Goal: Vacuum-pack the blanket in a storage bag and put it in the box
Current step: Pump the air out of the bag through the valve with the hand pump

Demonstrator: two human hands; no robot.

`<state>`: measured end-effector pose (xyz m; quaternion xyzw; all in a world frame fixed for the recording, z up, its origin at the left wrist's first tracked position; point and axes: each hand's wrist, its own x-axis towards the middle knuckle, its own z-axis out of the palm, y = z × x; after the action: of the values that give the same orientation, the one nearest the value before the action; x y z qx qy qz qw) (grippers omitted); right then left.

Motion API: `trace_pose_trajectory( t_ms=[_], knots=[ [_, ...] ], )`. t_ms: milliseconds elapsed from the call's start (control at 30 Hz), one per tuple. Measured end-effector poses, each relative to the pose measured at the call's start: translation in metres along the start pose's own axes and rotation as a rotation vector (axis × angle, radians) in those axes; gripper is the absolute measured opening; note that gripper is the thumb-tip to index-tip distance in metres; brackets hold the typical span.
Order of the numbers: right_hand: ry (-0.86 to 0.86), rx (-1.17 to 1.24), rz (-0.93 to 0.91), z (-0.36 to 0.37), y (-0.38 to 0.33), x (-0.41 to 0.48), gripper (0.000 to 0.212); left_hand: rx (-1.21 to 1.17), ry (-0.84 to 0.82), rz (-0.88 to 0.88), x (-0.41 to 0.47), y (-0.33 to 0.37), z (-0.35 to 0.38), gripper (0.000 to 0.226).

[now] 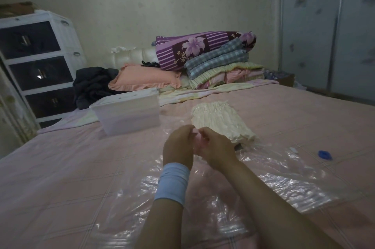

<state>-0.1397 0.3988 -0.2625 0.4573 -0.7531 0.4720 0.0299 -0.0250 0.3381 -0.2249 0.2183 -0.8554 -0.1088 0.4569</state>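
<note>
Fingers [187,130]: curled in on both the left hand [178,147] and the right hand [216,148], tips meeting to pinch a small pink piece [197,138]. It may be the bag's sealing clip; the light is too dim to say.
Blanket [221,121]: cream, folded, mid-bed just beyond the hands, under the film at the storage bag's far end.
Storage bag [284,185]: clear, spread flat from the bed's [60,177] near edge.
Box [129,113]: white, lid on, toward the left edge; nothing shows through its cloudy walls.
Progress: bagging looks done; sealing, drawing out the air and boxing seem left.
</note>
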Motion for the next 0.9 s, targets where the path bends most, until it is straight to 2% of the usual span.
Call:
trace_pose_trajectory(
  t_ms=[100, 267, 367, 433, 467, 600, 667, 767, 900],
  knots=[
    [-0.018, 0.011, 0.009, 0.0, 0.0, 0.0, 0.051, 0.061, 0.131, 0.123, 0.009, 0.004, -0.026, 0.01],
    [-0.016, 0.034, 0.035, -0.003, 0.001, 0.002, 0.053, 0.017, 0.459, 0.17, 0.039, 0.016, -0.081, 0.015],
    [-0.026, 0.033, 0.034, -0.002, 0.001, 0.0, 0.053, -0.028, 0.575, 0.144, 0.038, 0.022, -0.075, 0.014],
    [-0.024, 0.046, 0.037, 0.0, 0.002, -0.001, 0.054, -0.057, 0.547, 0.086, 0.029, 0.022, -0.052, 0.016],
    [-0.022, 0.058, 0.033, 0.0, 0.003, 0.0, 0.055, -0.049, 0.475, 0.055, 0.023, 0.02, -0.04, 0.018],
    [-0.015, 0.076, -0.004, 0.0, 0.003, -0.001, 0.047, -0.055, 0.024, -0.082, 0.002, 0.01, -0.004, 0.018],
    [-0.016, 0.082, -0.007, 0.0, 0.002, -0.001, 0.047, -0.009, -0.062, -0.074, 0.002, 0.006, -0.006, 0.018],
    [-0.026, 0.082, 0.007, 0.0, 0.004, 0.0, 0.053, 0.069, 0.019, 0.063, 0.007, 0.005, -0.023, 0.014],
    [-0.015, 0.099, 0.033, -0.002, 0.007, 0.001, 0.06, 0.066, 0.276, 0.196, 0.029, 0.011, -0.067, 0.019]
  ],
)
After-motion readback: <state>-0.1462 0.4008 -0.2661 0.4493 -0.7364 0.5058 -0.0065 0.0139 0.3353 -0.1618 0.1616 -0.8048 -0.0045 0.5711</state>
